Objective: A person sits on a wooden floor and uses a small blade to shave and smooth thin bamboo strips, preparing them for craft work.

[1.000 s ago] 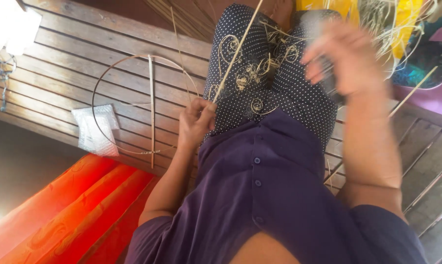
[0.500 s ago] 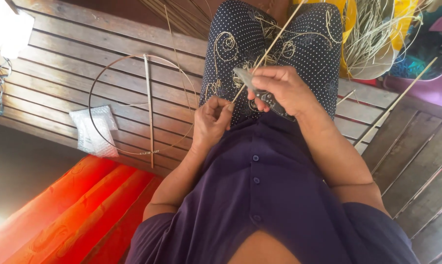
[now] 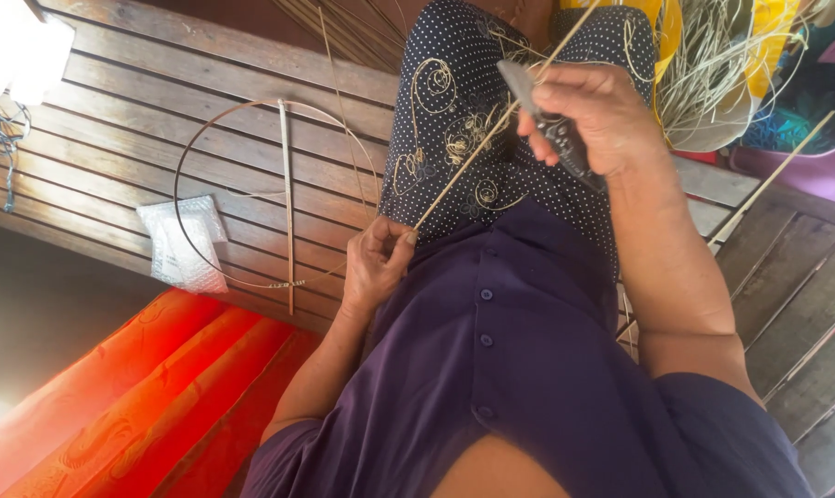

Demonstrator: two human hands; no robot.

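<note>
A long thin cane strip, pale and straight, slanting across the lap from low on the left up toward the top right. Near end pinched tight in the left hand, fingers curled shut around it, close to the purple shirt. Higher up, crossed by a knife with a grey blade and a dark handle, blade lying right against the strip. Knife gripped firmly in the right hand, fingers wrapped closed around the handle, thumb near the strip. Under both hands, a dark dotted skirt with curly gold patterns, spread over the knees. Beside the left hand, on the brown wooden slat floor, a thin round hoop with one flat stick lying across its middle. Touching the hoop's left edge, a small clear plastic bag. Down in the bottom left corner, a bright orange cloth with faint patterns. Up at the top right, past the right hand, a messy bunch of pale strips next to something yellow. Far right, another thin stick leaning over the floor boards.
</note>
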